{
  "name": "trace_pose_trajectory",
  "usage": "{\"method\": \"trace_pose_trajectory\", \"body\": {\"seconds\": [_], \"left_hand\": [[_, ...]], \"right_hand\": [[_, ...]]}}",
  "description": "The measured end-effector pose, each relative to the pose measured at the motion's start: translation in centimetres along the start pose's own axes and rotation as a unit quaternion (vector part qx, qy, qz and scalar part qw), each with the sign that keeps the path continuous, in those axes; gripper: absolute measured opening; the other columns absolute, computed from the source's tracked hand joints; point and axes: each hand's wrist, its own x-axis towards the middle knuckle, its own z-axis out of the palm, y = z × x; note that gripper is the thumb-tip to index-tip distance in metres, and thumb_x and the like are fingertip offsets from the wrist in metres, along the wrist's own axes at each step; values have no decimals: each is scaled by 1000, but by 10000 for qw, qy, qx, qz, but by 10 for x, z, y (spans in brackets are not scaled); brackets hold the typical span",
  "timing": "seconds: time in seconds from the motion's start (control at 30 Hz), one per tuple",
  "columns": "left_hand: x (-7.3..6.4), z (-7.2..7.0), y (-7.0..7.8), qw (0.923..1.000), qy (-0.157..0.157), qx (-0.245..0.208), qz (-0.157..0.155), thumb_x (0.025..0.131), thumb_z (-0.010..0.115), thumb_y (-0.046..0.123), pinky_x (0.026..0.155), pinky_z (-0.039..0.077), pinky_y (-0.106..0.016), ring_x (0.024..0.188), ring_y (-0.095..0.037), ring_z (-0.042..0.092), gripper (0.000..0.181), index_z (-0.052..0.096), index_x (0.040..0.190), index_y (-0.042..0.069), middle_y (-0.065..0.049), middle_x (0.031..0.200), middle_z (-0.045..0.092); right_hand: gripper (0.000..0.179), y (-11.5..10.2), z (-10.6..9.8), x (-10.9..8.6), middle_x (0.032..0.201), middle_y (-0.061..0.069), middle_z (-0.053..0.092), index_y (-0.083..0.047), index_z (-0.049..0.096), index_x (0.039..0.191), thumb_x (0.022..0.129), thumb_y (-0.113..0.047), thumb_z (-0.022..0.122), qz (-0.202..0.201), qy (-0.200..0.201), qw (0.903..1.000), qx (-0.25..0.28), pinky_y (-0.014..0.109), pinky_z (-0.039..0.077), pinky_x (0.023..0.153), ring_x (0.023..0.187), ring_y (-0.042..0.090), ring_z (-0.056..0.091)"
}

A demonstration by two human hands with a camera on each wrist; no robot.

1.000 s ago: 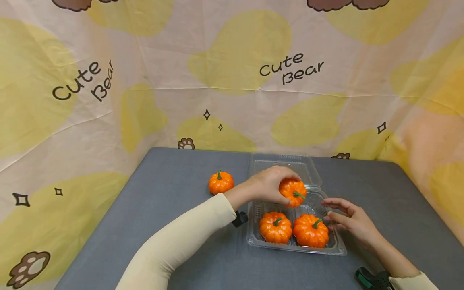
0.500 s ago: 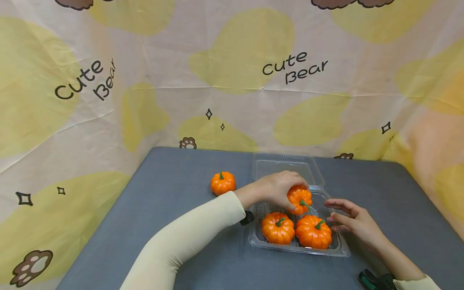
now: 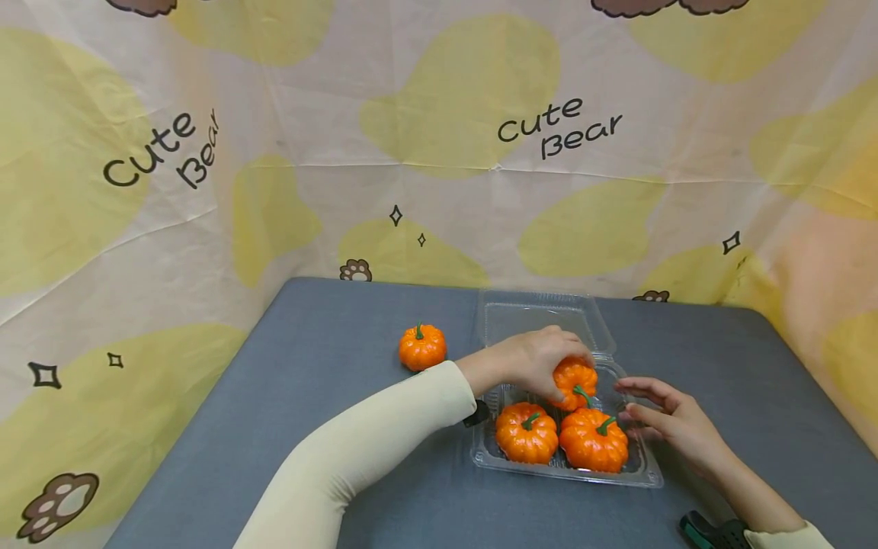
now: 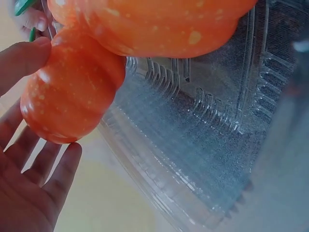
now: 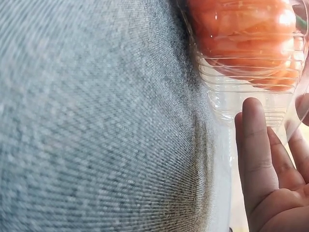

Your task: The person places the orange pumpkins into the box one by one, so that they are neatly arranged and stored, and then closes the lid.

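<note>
My left hand (image 3: pixel 538 360) grips a small orange toy pumpkin (image 3: pixel 575 381) with a green stem, thumb on the near side and fingers behind it. It is over the back right of a clear plastic clamshell box (image 3: pixel 648 476). Two more pumpkins sit along the box's front, the left one (image 3: pixel 526 433) and the right one (image 3: pixel 594 440). In the left wrist view the held pumpkin (image 4: pixel 72 87) lies against a larger-looking one (image 4: pixel 169 24). My right hand (image 3: pixel 675 419) rests its extended fingers at the box's right side; in the right wrist view those fingers (image 5: pixel 256 140) lie against the ribbed wall.
Another pumpkin (image 3: pixel 421 348) stands on the grey cloth-covered table (image 3: pixel 343 335), left of the box. The box's clear lid (image 3: pixel 549 316) lies folded back towards the rear edge. A patterned curtain (image 3: pixel 439 152) hangs behind the table.
The left hand has carried its pumpkin rightwards and down into the back right of the box, nearer the front right pumpkin. The right hand has stayed at the box's side.
</note>
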Motion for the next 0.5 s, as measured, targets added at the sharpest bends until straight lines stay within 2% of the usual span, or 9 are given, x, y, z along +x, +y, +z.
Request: {"method": "trace_pose_trajectory", "body": {"seconds": [0.5], "left_hand": [[4, -1, 6, 9993, -4, 317, 192, 78, 77, 38, 97, 40, -18, 117, -10, 44, 60, 55, 132, 26, 9, 134, 52]], "right_hand": [[39, -2, 1, 0, 112, -24, 62, 2, 48, 133, 97, -12, 56, 33, 45, 9999, -101, 33, 59, 69, 89, 9, 69]]}}
